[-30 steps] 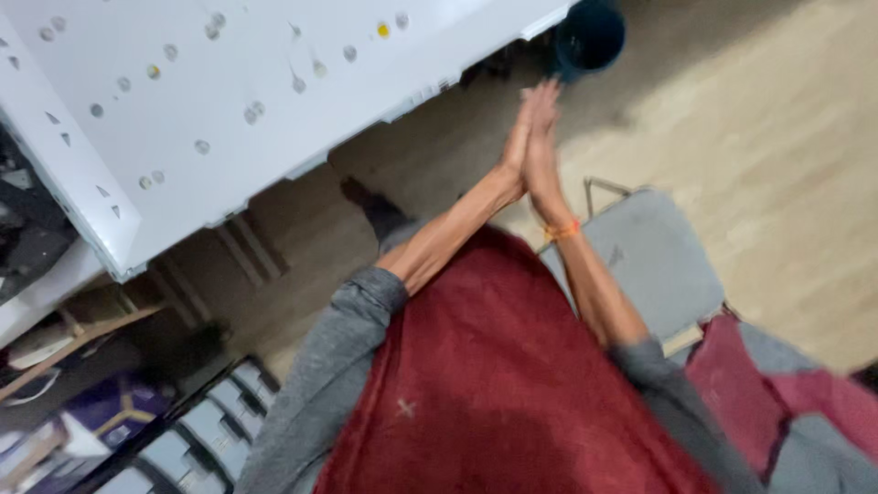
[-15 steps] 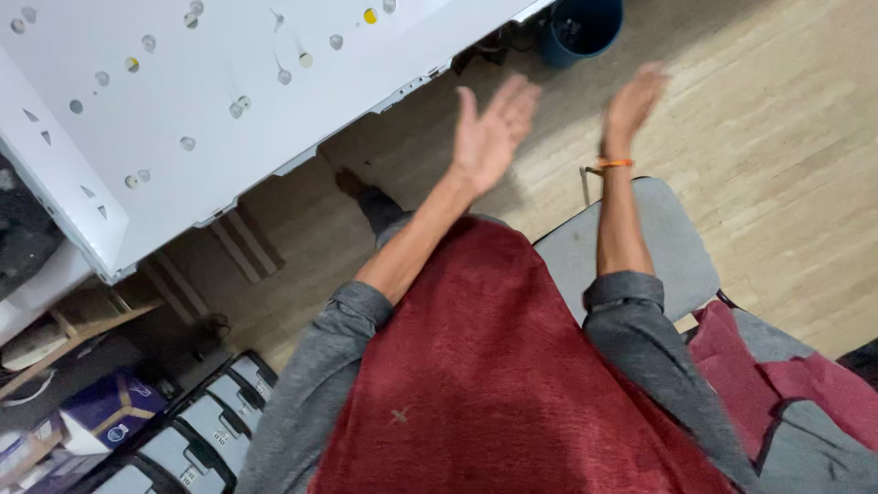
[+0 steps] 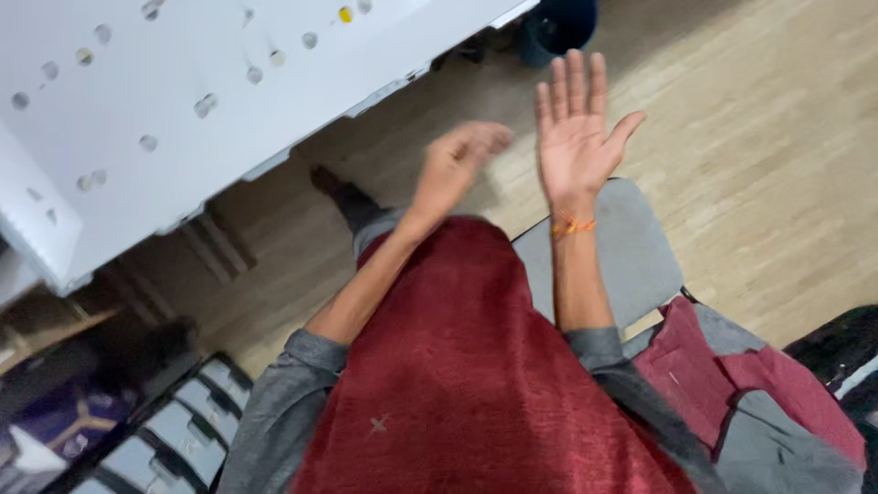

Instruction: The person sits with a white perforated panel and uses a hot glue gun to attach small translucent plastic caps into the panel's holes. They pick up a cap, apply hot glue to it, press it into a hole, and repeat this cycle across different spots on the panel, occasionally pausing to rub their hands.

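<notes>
My right hand (image 3: 579,119) is raised flat with its palm showing and fingers spread, holding nothing; an orange thread band circles its wrist. My left hand (image 3: 455,165) is blurred by motion, a short gap to the left of the right hand, fingers loosely extended and empty. Both forearms come out of grey sleeves over a dark red cloth (image 3: 476,384) covering my lap. Below the hands lies a wooden floor (image 3: 759,165).
A large white panel (image 3: 183,110) with several small round holes fills the upper left. A grey chair seat (image 3: 631,247) is under my right arm. A dark blue bin (image 3: 560,26) stands at the top. Red and grey fabric (image 3: 759,393) lies lower right; boxes sit lower left.
My palms were pressed together a second ago, then swung apart. Now the left hand is moving back toward the right hand, and the view has shifted slightly.
</notes>
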Demonstrator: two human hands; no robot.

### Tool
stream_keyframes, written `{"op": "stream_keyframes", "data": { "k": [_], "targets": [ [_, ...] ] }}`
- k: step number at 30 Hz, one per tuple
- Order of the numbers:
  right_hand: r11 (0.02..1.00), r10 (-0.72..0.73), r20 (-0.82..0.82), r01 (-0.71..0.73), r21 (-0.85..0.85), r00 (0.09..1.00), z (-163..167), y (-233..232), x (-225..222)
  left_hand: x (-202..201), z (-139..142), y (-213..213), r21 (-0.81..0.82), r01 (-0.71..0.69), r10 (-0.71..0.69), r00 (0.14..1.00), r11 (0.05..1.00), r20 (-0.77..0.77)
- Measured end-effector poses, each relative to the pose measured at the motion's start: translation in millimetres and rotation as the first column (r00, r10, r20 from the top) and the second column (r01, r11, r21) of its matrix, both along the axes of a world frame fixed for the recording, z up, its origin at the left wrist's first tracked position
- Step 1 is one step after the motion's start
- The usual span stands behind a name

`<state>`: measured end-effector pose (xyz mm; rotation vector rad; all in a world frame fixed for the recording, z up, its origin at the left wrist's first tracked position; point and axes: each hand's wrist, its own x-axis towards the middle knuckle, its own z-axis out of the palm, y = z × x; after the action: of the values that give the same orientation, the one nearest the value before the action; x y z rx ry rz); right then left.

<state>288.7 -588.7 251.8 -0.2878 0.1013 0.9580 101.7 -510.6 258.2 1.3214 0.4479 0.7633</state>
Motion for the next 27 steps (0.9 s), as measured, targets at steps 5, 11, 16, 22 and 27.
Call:
{"op": "stream_keyframes", "data": {
  "k": [5, 11, 16, 22, 27],
  "targets": [
    [0.991, 0.081, 0.04, -0.085, 0.107, 0.996, 40.4, -0.4, -28.1, 10.8, 9.1, 13.9, -0.211, -0.129, 0.107, 0.988, 0.969, -0.113],
    [0.966, 0.182, 0.173, -0.208, 0.15, 0.968, 44.8, -2.2, -32.6, 4.3, 47.1, 33.6, -0.225, -0.143, 0.141, 0.99, 0.964, -0.025],
    [0.971, 0.207, 0.391, -0.236, 0.028, 0.897, 48.1, 3.2, -47.7, -0.3, 85.1, 31.2, 0.14, -0.192, 0.2, 0.978, 0.971, -0.05],
    [0.975, 0.207, 0.89, -0.008, -0.223, 0.407, 66.5, 14.1, -59.8, -12.4, 111.3, 35.9, 0.486, -0.197, 0.276, 0.956, 0.852, -0.097],
    [0.917, 0.336, 0.886, 0.326, -0.23, -0.32, 99.1, 4.9, -62.2, -21.7, 112.4, 45.0, 0.922, -0.09, 0.451, 0.887, 0.375, -0.097]
  ]
}}
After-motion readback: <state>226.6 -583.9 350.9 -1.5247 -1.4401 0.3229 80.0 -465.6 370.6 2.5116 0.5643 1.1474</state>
